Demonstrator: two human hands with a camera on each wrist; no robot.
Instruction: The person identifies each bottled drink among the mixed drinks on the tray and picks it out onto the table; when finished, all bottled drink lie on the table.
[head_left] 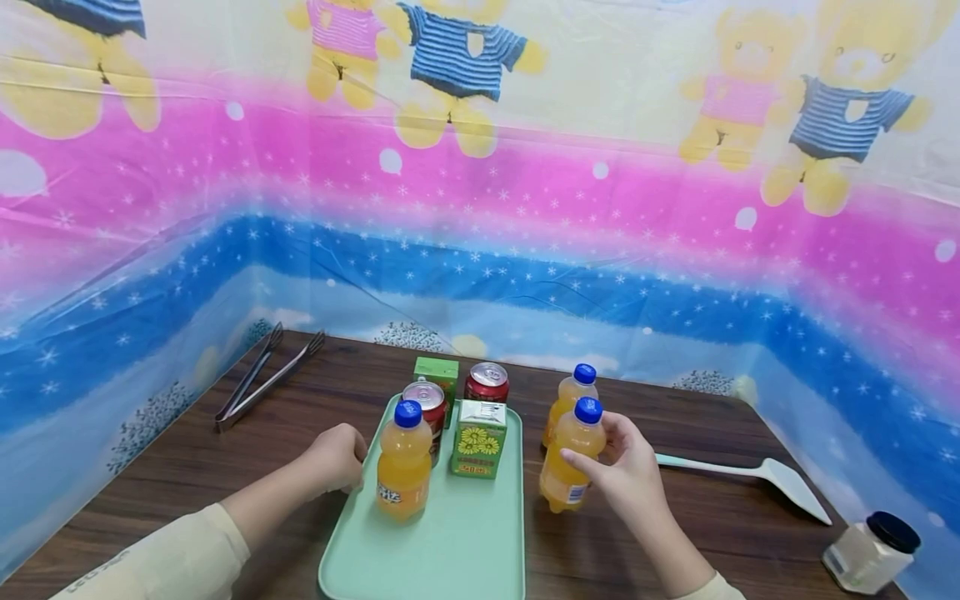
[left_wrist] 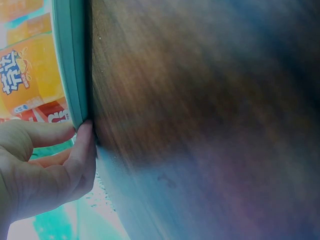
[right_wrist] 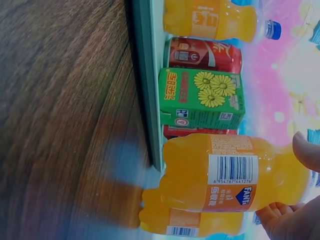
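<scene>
Gripping a bottle [head_left: 562, 482] in curled fingers, the right hand [head_left: 630, 468] is seemingly loading the tray [head_left: 472, 546] left of them; the left hand [head_left: 337, 457] is pinching its edge. Next is probably needing leftward lifting.

Held near its top in the right hand [head_left: 628, 468]: a blue-capped orange Fanta bottle [head_left: 568, 479], nearly upright, just beside a pale-green, round-cornered tray [head_left: 465, 546] pinched at its edge by the left hand [head_left: 337, 457].
</scene>
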